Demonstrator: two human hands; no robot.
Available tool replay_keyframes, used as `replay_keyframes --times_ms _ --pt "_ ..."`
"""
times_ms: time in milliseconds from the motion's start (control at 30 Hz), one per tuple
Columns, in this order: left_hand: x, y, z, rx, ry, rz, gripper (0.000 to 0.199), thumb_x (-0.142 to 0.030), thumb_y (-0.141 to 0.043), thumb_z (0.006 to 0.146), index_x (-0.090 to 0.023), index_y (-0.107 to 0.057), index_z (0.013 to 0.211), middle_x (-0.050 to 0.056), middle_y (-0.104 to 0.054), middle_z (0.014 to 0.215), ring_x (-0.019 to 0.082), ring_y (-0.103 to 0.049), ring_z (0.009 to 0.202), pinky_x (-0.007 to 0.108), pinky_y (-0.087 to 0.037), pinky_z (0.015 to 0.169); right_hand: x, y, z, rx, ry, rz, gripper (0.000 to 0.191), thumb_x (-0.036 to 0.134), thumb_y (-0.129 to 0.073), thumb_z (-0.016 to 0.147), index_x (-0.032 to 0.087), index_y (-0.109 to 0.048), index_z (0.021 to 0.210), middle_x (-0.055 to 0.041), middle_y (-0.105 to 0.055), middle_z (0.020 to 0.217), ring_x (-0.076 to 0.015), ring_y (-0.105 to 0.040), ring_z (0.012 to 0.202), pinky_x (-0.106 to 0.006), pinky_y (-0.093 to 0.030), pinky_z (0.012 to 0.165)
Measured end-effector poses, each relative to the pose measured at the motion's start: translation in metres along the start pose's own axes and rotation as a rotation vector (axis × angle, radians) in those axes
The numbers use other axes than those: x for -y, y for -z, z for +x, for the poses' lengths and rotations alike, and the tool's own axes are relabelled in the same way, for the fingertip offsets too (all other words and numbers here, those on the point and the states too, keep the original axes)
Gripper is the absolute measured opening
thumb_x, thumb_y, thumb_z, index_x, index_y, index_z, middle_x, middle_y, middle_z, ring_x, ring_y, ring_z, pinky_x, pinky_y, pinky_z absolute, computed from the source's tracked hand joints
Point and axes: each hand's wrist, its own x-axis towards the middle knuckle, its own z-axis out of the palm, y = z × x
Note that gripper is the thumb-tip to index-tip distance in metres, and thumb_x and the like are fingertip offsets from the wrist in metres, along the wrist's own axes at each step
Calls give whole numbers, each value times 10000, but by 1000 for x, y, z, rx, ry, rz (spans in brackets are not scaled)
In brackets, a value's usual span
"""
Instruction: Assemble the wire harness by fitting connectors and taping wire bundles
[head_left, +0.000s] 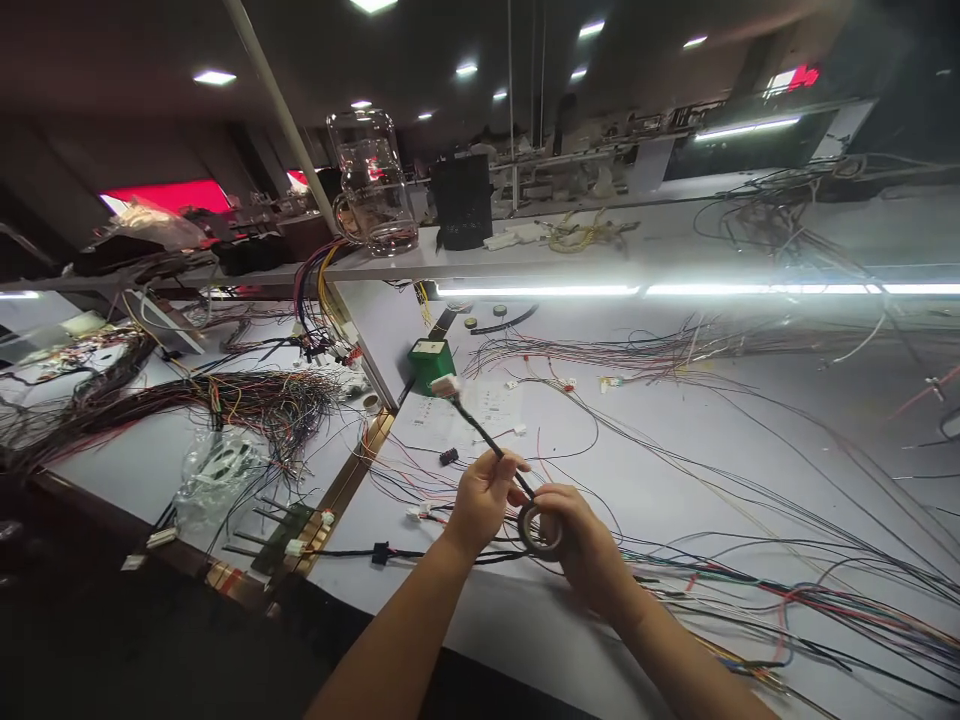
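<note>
My left hand (482, 500) pinches a black taped wire bundle (480, 428) that rises to a white connector (446, 387) at its far end. Close beside it, my right hand (581, 535) is closed around a roll of black tape (540, 530), its fingertips at the same bundle. Below my hands, another black-wrapped cable (345, 553) runs left across the table to a white connector (296, 548), with a black connector (381, 552) along it. A small black connector (448, 457) lies left of my left hand.
A green box (433, 365) stands at the divider, by a printed sheet (480, 412). Loose wires (750, 570) spread over the right side. On the shelf (525, 258) are a glass jug (375, 190) and a black container (463, 200). Metal pegs (262, 530) stick out at the left edge.
</note>
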Motion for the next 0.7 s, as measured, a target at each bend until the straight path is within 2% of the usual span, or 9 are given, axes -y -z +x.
replay_keyframes --times_ms 100,167,267,367,433,500,600,633,700 --pt "4 -2 0 -140 82 -233 387 -509 -524 861 -134 -609 825 52 -614 795 87 -524 604 199 -442 529 -3 5 6 -129 -457 435 304 251 -625 780 231 -550 1074 -57 -641 930 -203 -637 811 -384 -512 793" --pt "6 -4 0 -180 175 -360 395 -534 -560 828 -144 -601 880 68 -616 901 85 -518 630 185 -416 490 -6 7 11 -159 -655 620 341 247 -655 721 210 -539 1040 -36 -650 805 -191 -639 708 -358 -516 715" --pt "13 -9 -2 -108 328 -298 458 -551 -616 776 -154 -615 1004 74 -603 948 95 -539 651 184 -401 467 -9 7 16 -170 -692 669 360 225 -661 664 209 -533 1000 11 -603 635 -163 -600 590 -317 -493 623" --pt "21 -14 -9 -8 392 -120 473 -549 -606 785 -132 -651 1005 51 -595 809 104 -538 613 213 -430 517 -9 6 18 -169 -683 692 398 223 -666 650 231 -516 1018 50 -557 578 -127 -544 526 -289 -470 587" --pt "23 -14 -13 20 312 -38 448 -533 -532 845 -137 -652 1016 60 -603 847 129 -571 694 256 -478 635 -8 7 19 -146 -672 705 377 226 -670 656 238 -513 999 53 -555 606 -116 -538 543 -281 -467 599" --pt "19 -12 -14 101 113 77 378 -471 -484 894 -159 -656 1020 87 -606 1027 177 -583 921 319 -475 833 -9 7 21 -94 -668 709 338 214 -686 637 225 -526 934 43 -563 646 -110 -534 551 -268 -458 582" --pt "4 -7 -5 410 -249 352 271 -354 -471 926 -191 -680 982 77 -618 1135 211 -478 1181 377 -320 1058 -8 2 22 5 -662 681 300 229 -692 643 201 -560 912 36 -546 638 -87 -461 467 -227 -374 459" --pt "-3 -6 0 518 -341 439 263 -328 -459 934 -194 -681 976 73 -638 1113 206 -475 1190 378 -295 1075 -7 0 22 23 -650 668 313 248 -684 665 203 -566 951 32 -549 651 -86 -451 462 -218 -348 438" --pt "-15 -5 13 675 -456 584 273 -303 -426 947 -188 -673 965 72 -671 1037 191 -532 1114 360 -327 1045 -3 -2 21 22 -612 656 390 275 -674 694 234 -541 1059 19 -579 744 -102 -500 531 -218 -374 467"
